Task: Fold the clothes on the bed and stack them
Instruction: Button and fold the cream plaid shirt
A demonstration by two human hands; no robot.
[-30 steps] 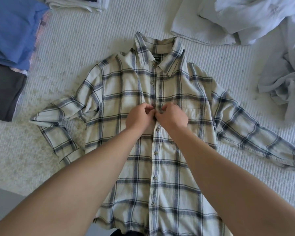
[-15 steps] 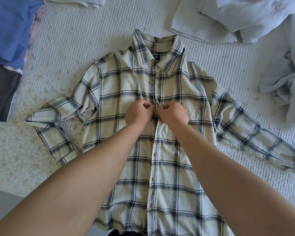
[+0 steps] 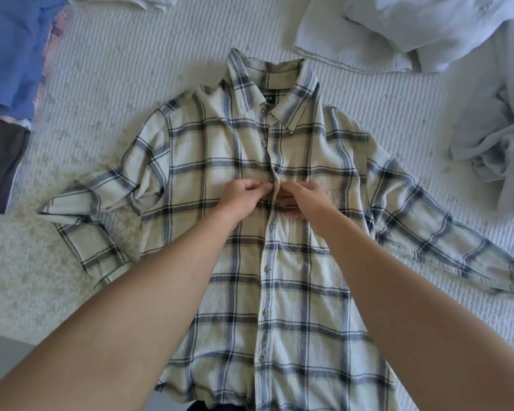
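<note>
At the plaid shirt's (image 3: 220, 161) centre, the placket is now pinched by left hand (image 3: 244, 197) and right hand (image 3: 304, 200), slightly parted since before; buttoning precedes folding

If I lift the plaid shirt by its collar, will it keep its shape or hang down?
The plaid shirt would probably hang limp: its sleeves already lie creased and bent on the bed. It looks light, thin woven cloth. The front may gape above where the left hand and right hand pinch the placket.

plaid shirt (image 3: 220, 161) flat, both hands pinching placket
</note>
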